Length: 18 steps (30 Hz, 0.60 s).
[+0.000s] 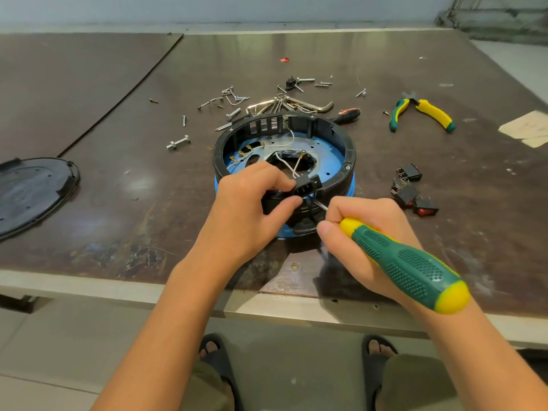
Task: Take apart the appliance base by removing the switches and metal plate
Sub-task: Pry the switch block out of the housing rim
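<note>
**Base at table centre, plug block under work**

Black lid [32, 194] is lying at 9 o'clock of the appliance base [350, 152]. Left hand [246, 209] is pinching a black plug block [305, 186] at the base's 6 o'clock rim. Metal plate [278, 143] is sitting inside. Right hand [364, 241] is gripping the screwdriver [406, 262], fingers curled round it. Loose switches [406, 192] are lying at 3 o'clock.

No legible text, brand, number or sign found. Faint marks on the paper sheet [525, 125] on the bench [118, 179] are unreadable.
</note>
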Available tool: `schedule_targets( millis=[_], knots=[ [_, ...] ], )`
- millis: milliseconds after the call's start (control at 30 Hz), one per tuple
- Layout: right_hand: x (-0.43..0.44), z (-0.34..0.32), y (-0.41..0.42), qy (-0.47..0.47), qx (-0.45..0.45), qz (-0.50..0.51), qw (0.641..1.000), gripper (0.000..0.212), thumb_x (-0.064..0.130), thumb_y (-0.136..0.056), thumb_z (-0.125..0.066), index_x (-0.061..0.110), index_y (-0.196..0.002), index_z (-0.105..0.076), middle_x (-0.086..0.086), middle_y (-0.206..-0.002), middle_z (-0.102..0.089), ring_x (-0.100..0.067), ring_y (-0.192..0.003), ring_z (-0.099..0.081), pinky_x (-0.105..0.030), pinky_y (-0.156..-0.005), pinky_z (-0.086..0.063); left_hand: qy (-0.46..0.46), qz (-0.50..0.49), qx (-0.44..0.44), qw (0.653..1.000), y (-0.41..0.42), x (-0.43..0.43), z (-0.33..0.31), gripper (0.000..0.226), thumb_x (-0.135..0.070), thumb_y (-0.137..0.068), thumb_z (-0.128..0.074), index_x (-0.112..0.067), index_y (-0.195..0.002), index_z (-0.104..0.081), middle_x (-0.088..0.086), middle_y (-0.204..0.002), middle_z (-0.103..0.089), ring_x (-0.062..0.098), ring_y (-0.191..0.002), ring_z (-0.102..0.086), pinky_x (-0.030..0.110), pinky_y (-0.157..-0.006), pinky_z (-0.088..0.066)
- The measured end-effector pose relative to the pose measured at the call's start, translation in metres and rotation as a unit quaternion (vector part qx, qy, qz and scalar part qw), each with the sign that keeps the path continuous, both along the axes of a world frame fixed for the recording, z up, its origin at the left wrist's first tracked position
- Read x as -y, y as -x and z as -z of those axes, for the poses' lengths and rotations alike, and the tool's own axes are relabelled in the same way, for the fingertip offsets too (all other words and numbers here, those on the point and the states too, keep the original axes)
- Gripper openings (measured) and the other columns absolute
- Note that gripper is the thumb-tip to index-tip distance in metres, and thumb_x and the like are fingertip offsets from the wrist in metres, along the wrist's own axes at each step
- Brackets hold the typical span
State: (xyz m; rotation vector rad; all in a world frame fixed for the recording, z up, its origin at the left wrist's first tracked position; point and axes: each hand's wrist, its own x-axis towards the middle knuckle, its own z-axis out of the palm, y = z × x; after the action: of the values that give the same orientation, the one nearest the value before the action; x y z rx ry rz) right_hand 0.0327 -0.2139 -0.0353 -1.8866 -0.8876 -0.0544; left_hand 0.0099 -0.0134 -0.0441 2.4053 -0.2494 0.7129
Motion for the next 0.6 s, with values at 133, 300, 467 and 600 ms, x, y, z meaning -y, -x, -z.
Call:
schedule_targets(
  millis=[133,300,467,600],
  knots=[
    [-0.009,-0.005,0.001,-0.058,-0.068,0.016,0.996,0.034,0.017,-0.091,-0.062,0.022,-0.059,-0.053,-0.004,-0.049,-0.049,-0.006,-0.046,-0.046,-0.031,-0.050,-0.043,-0.004,-0.001,-0.004,1.000,0.000,0.000,0.000,0.021,-0.017,-0.083,-0.082,-0.008,-0.099,-0.072,-0.002,-0.099,-0.070,0.003,-0.093,-0.061,0.012,-0.086,-0.050],
    [-0.012,-0.013,-0.010,-0.262,-0.270,0.040,0.926,0.040,0.015,-0.088,-0.053,0.009,-0.054,-0.034,0.004,-0.036,-0.030,-0.017,-0.037,-0.026,-0.030,-0.054,-0.031,-0.005,-0.013,-0.004,1.000,0.002,0.008,0.004,0.022,-0.017,-0.085,-0.078,-0.011,-0.102,-0.065,-0.005,-0.102,-0.064,0.008,-0.092,-0.058,0.027,-0.081,-0.050],
    [-0.007,-0.008,-0.019,-0.259,-0.302,0.033,0.917,0.038,0.021,-0.091,-0.054,0.014,-0.058,-0.036,0.003,-0.037,-0.030,-0.019,-0.038,-0.027,-0.035,-0.059,-0.032,-0.011,-0.028,-0.008,1.000,0.003,0.014,0.007,0.021,-0.024,-0.092,-0.068,-0.015,-0.108,-0.059,-0.001,-0.099,-0.063,0.014,-0.085,-0.057,0.028,-0.076,-0.045],
    [0.005,-0.009,-0.016,-0.193,-0.182,0.005,0.964,0.047,0.026,-0.097,-0.057,0.013,-0.054,-0.041,0.004,-0.040,-0.038,-0.023,-0.040,-0.031,-0.029,-0.052,-0.032,0.036,-0.015,0.008,0.999,0.001,0.015,0.004,0.016,-0.017,-0.095,-0.065,-0.016,-0.111,-0.062,-0.009,-0.101,-0.061,-0.001,-0.085,-0.056,0.012,-0.077,-0.043]
  ],
)
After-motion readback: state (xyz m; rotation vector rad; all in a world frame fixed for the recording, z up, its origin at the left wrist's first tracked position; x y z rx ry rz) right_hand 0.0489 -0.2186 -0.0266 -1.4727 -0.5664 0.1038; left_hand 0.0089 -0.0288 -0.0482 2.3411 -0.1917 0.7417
